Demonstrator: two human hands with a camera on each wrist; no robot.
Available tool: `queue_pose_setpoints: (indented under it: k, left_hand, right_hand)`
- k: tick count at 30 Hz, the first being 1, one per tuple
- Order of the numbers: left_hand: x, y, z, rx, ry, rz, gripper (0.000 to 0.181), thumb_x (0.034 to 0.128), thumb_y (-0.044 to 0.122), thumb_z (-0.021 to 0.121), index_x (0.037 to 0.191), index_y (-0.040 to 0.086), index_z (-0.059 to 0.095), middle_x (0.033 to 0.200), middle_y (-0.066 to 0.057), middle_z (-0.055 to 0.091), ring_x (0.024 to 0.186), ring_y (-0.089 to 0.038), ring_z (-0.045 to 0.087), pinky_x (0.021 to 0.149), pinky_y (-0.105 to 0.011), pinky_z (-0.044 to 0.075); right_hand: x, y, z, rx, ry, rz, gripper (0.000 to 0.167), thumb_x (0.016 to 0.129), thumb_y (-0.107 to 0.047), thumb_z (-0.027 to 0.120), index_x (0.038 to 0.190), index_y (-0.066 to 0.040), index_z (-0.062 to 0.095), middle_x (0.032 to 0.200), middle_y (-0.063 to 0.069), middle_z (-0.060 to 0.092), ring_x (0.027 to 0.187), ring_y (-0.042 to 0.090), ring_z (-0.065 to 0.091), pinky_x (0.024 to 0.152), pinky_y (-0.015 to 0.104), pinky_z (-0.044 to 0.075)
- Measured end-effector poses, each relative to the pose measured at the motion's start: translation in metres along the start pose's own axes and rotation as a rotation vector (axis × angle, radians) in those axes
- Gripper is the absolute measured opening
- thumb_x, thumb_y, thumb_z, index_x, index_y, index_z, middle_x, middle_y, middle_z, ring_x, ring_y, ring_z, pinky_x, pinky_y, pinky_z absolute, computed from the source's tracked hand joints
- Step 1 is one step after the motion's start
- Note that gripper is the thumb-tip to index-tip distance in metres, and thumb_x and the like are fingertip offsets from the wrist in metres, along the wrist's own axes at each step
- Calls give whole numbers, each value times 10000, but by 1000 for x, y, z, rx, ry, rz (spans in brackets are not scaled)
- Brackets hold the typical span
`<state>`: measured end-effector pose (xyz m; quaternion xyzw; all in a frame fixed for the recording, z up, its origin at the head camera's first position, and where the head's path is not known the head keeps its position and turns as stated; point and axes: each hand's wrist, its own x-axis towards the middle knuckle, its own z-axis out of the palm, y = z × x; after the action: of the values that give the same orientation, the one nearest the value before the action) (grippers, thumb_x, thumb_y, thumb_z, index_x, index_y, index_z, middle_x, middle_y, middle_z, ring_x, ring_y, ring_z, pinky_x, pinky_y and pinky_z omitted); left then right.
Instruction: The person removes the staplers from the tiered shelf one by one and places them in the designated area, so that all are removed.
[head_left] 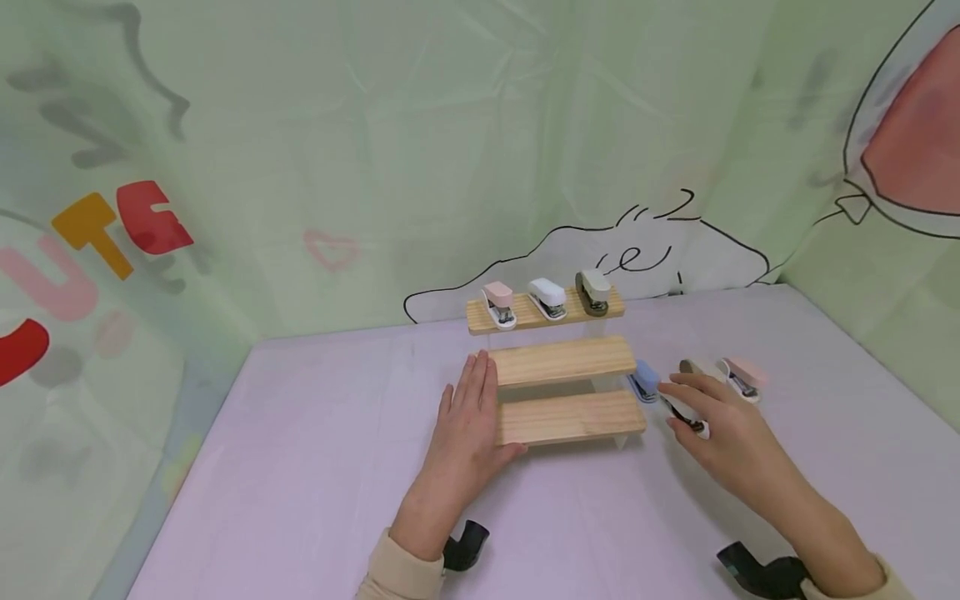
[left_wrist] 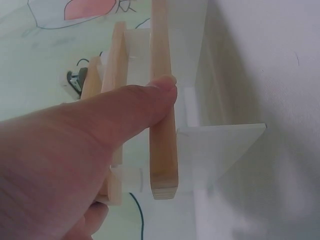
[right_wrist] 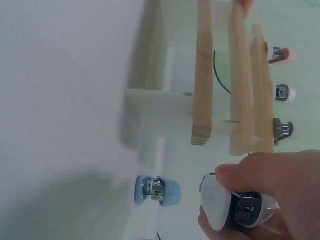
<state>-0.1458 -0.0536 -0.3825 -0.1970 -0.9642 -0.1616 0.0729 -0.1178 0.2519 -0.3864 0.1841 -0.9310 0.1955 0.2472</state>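
A tiered stand of wooden boards (head_left: pixel 570 418) on clear supports (left_wrist: pixel 220 145) is on the table. My left hand (head_left: pixel 468 417) rests on its left end, fingers straight, thumb (left_wrist: pixel 145 102) against the lowest board's front edge. Right of the stand, my right hand (head_left: pixel 720 425) holds a white stapler (right_wrist: pixel 216 202) between thumb and fingers. Beside it stands a blue stapler (head_left: pixel 643 382), near the stand's right side. A pink stapler (head_left: pixel 744 379) and a greyish-beige stapler (head_left: pixel 703 368), partly hidden by the hand, are just behind.
On the top board (head_left: pixel 480 318) stand a pink-and-white stapler (head_left: pixel 498 305), a white stapler (head_left: pixel 547 298) and a grey stapler (head_left: pixel 593 292). A pale printed curtain (head_left: pixel 450 167) hangs behind the lilac tabletop (head_left: pixel 322 467). Black wrist devices (head_left: pixel 467 546) show at both wrists.
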Motion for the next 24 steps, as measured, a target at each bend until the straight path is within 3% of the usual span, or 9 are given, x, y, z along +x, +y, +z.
queue_pose_setpoints:
  k: [4, 13, 24]
  left_hand:
    - [0, -2, 0, -1, 8, 2, 1145, 730, 403, 868, 1555, -29, 200, 1654, -157, 185, 1541, -292, 174, 1169, -561, 306]
    - [1, -2, 3, -9, 1, 4, 1133, 735, 410, 863, 1553, -25, 211, 1651, -159, 191, 1538, -295, 181, 1166, -564, 308]
    - [0, -2, 1, 14, 3, 4, 1146, 740, 421, 857, 1558, -25, 190, 1656, -155, 178, 1542, -285, 170, 1166, -563, 309]
  right_hand:
    - [-2, 2, 5, -1, -22, -8, 494, 690, 57, 827, 1162, -1, 693, 1194, 227, 631, 1013, 421, 649, 644, 440, 561]
    - [-9, 6, 20, -10, -100, 9, 444, 678, 47, 826, 1103, 7, 706, 1114, 222, 654, 961, 413, 671, 678, 453, 575]
    - [-11, 4, 26, 21, -348, 212, 401, 773, -1, 785, 1154, 1, 659, 1202, 249, 614, 1088, 461, 620, 840, 556, 546]
